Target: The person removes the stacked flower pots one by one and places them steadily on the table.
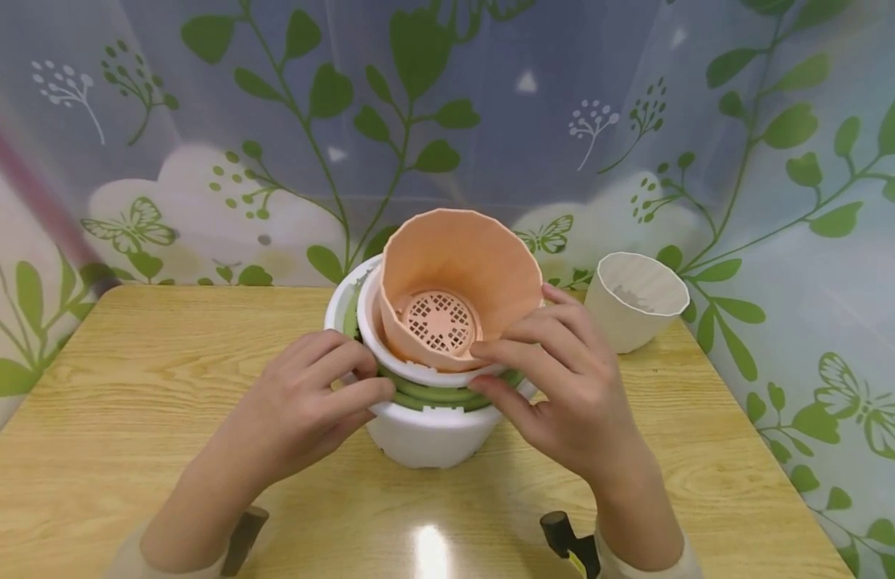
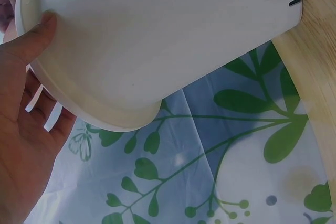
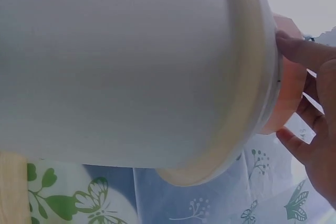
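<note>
A peach plastic flower pot [image 1: 461,245] with a grid of holes in its base leans in the top of a nested stack. Below its rim lie a white-rimmed pot [image 1: 407,366], green pots [image 1: 436,396] and a large white outer pot [image 1: 429,441]. My left hand [image 1: 313,394] grips the stack's left front rim; in the left wrist view its thumb [image 2: 44,30] presses the outside of the white pot. The fingers of my right hand [image 1: 570,378] hold the peach pot's right side, its thumb low at the rims. Fingers hide parts of those rims.
A cream pot [image 1: 628,322] stands apart at the back right of the wooden table [image 1: 165,354]. Leaf-patterned curtain [image 1: 389,137] hangs close behind the table and along its right side. Dark straps [image 1: 563,535] sit near the wrists.
</note>
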Motion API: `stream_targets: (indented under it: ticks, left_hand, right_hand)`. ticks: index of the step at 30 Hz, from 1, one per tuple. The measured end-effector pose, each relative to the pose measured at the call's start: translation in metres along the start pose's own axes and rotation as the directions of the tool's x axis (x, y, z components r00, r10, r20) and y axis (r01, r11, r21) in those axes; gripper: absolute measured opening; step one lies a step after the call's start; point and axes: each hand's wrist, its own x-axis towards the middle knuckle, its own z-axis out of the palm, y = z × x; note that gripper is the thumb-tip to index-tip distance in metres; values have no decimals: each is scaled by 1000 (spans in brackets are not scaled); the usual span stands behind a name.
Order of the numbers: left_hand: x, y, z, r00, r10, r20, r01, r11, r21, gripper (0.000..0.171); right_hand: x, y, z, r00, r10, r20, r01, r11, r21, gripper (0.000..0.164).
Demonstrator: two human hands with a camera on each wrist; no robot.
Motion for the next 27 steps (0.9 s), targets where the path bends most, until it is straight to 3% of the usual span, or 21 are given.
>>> stream_targets:
  ticks: [15, 27]
  left_hand:
    - [-1, -2, 1, 1000, 6, -2, -6, 1000, -14, 6]
    - [1, -1, 0, 1000, 14, -25, -14, 1000, -11, 18]
  right_hand:
    - [3, -1, -6, 999, 40, 23, -41, 998, 37, 23]
    - [2, 3, 2, 995, -23, -93, 18, 999, -47, 21]
